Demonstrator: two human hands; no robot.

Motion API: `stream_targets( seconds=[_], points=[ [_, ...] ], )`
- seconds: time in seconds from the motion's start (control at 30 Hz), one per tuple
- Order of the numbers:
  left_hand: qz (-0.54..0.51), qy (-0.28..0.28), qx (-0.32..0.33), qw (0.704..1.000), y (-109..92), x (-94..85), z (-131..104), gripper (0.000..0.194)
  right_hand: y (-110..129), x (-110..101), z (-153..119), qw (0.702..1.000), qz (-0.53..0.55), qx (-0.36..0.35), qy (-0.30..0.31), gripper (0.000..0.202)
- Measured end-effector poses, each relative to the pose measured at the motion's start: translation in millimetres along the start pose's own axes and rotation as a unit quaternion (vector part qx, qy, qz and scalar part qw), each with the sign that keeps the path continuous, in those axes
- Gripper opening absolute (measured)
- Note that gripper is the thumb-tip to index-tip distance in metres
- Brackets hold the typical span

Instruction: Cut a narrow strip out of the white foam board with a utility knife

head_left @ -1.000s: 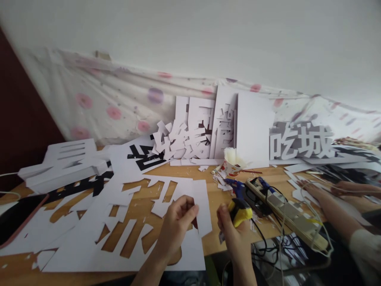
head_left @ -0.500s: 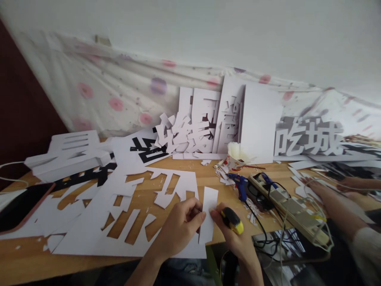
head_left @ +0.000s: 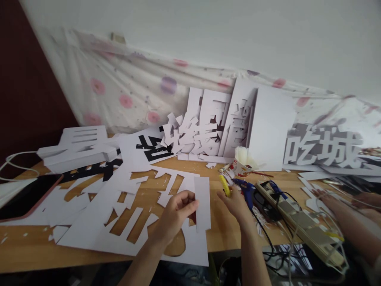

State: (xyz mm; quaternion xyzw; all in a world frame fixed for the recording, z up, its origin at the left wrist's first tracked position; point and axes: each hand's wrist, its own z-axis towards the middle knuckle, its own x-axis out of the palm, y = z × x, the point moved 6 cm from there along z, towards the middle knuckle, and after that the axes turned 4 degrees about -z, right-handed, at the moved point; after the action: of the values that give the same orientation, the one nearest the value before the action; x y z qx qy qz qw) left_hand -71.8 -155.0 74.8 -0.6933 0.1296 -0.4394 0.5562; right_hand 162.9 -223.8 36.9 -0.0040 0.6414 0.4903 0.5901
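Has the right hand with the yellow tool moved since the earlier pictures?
Yes. The right hand with the yellow tool moved away from the table edge, toward the paper cup and blue glue gun.

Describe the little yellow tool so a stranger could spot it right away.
Start at the long power strip on the wooden table, then move left past the blue glue gun. The yellow tool sticks up from the right hand, the only bright yellow thing among white paper.
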Motion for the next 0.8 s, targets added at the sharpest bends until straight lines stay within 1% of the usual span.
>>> stream_targets(
  seconds=[0.07,0.13,0.2,0.27,0.33,0.37,0.4,0.47,0.5,0.53,0.6,0.67,0.73,0.8],
  points=[
    [-0.008,-0.019,0.002,1.0,0,-3.6,3,0.026,-4,17,4,1.0,-0.024,0.003,0.005,0.024],
    [-0.012,-0.03,0.003,0.999,1,-6.3,6,0.027,-5,30,6,0.999,-0.036,0.003,0.012,0.024],
    [-0.017,-0.032,0.001,0.999,2,-8.2,9,0.029,-4,36,6,0.999,-0.042,-0.001,0.007,0.025],
    [-0.022,-0.029,-0.003,0.999,3,-9.8,11,0.03,3,33,5,0.999,-0.041,-0.007,-0.006,0.02],
    [-0.03,-0.024,-0.011,0.999,4,-11.1,12,0.03,18,22,0,0.999,-0.026,-0.022,-0.018,0.013],
    [-0.035,-0.022,-0.018,0.999,5,-11.5,12,0.029,28,16,-4,0.999,-0.014,-0.034,-0.02,0.016],
    [-0.041,-0.02,-0.024,0.999,6,-11.5,12,0.029,41,9,-11,0.998,0.009,-0.053,-0.016,0.023],
    [-0.048,-0.012,-0.032,0.998,8,-10.0,11,0.026,70,-1,-28,0.992,0.067,-0.102,0.003,0.039],
    [-0.049,-0.007,-0.033,0.998,8,-8.4,10,0.025,86,-5,-38,0.979,0.146,-0.138,0.021,0.041],
    [-0.049,0.001,-0.035,0.998,7,-6.3,9,0.025,99,-8,-47,0.965,0.207,-0.156,0.031,0.042],
    [-0.053,0.016,-0.038,0.998,6,-1.4,6,0.026,114,-10,-61,0.947,0.277,-0.161,0.023,0.042],
    [-0.058,0.023,-0.043,0.997,4,2.4,3,0.03,120,-9,-69,0.941,0.306,-0.147,-0.001,0.042],
    [-0.058,0.026,-0.052,0.997,2,4.7,1,0.034,119,-6,-72,0.936,0.326,-0.131,-0.019,0.043],
    [-0.058,0.033,-0.066,0.996,2,6.3,0,0.039,115,-5,-73,0.93,0.348,-0.117,-0.024,0.044]
  ],
)
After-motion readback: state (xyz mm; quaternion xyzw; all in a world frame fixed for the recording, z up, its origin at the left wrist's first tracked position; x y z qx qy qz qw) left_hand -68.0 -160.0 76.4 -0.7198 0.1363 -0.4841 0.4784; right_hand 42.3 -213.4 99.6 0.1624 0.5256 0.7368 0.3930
